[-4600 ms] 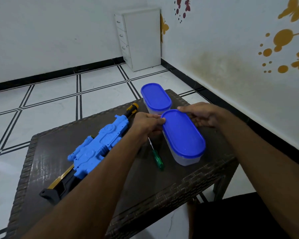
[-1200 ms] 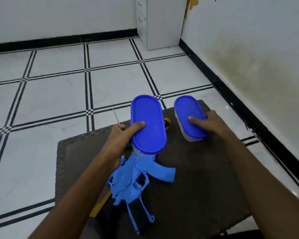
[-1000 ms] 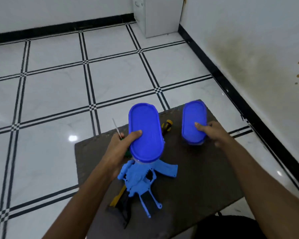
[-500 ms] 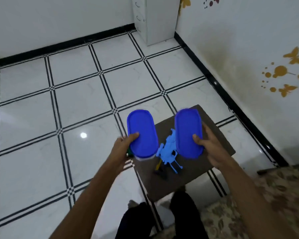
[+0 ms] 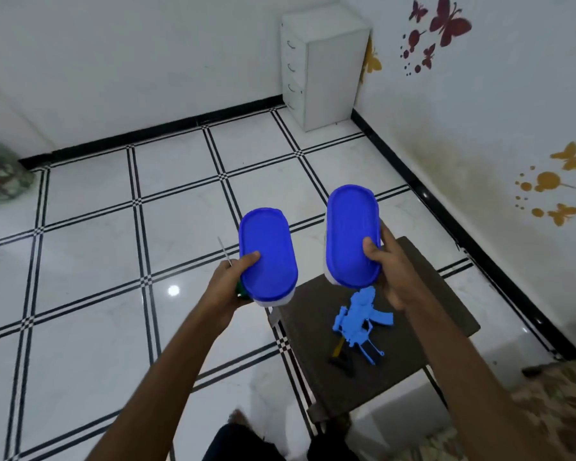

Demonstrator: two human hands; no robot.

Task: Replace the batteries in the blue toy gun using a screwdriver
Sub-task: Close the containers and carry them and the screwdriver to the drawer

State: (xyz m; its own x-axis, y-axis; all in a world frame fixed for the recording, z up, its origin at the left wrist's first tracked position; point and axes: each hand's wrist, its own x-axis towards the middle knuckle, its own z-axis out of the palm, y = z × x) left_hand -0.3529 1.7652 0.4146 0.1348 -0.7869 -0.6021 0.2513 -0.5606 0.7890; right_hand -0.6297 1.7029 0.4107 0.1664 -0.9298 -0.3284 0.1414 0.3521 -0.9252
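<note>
Two blue-lidded containers are held aloft, one clamped in the left hand [image 5: 228, 287] together with a green-handled screwdriver [image 5: 230, 271], the other [image 5: 352, 236] clamped in the right hand [image 5: 391, 269]. The blue toy gun [image 5: 359, 319] lies on the dark counter [image 5: 446, 301], at about 5 o'clock from the right-hand container. Both containers would best be kept level and set aside, with the screwdriver pinched firmly so it cannot slip.

No readable text, labels, brands or numbers anywhere; only butterfly decals [image 5: 449, 21] on the right wall.
</note>
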